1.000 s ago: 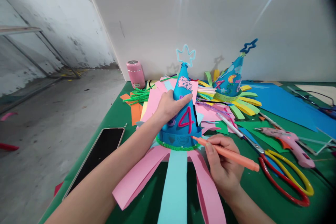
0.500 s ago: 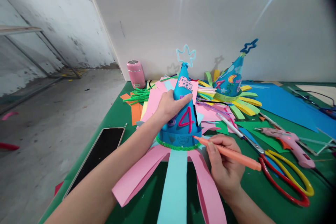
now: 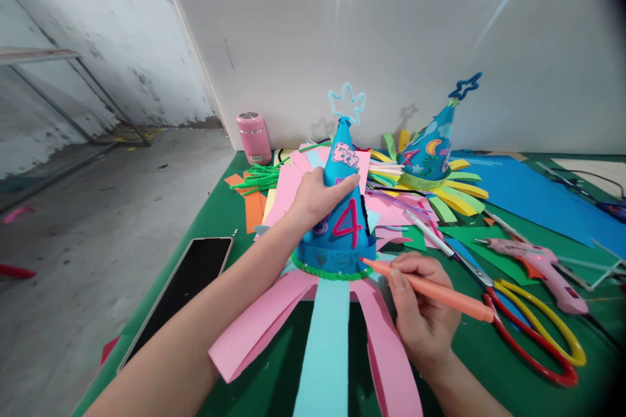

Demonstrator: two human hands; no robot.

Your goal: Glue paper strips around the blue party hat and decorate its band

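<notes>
A blue paper cone hat (image 3: 342, 221) with a red "4", a light-blue star on top and a green rope rim stands on the green table (image 3: 215, 215). Pink and light-blue paper strips (image 3: 325, 345) fan out from its base toward me. My left hand (image 3: 315, 199) is wrapped round the cone's left side, holding it upright. My right hand (image 3: 423, 316) grips an orange pen (image 3: 430, 290) whose tip touches the blue band at the cone's lower right.
A second blue cone hat (image 3: 430, 150) with yellow and green strips stands behind to the right. Red-and-yellow scissors (image 3: 533, 332), a pink glue gun (image 3: 538, 264), a black phone (image 3: 180, 290), a pink can (image 3: 253, 137), green pipe cleaners (image 3: 257, 179) and loose coloured paper lie around. A white board backs the table.
My right hand and the pen have shifted slightly right along the cone's base. The left hand and the hat have stayed put.
</notes>
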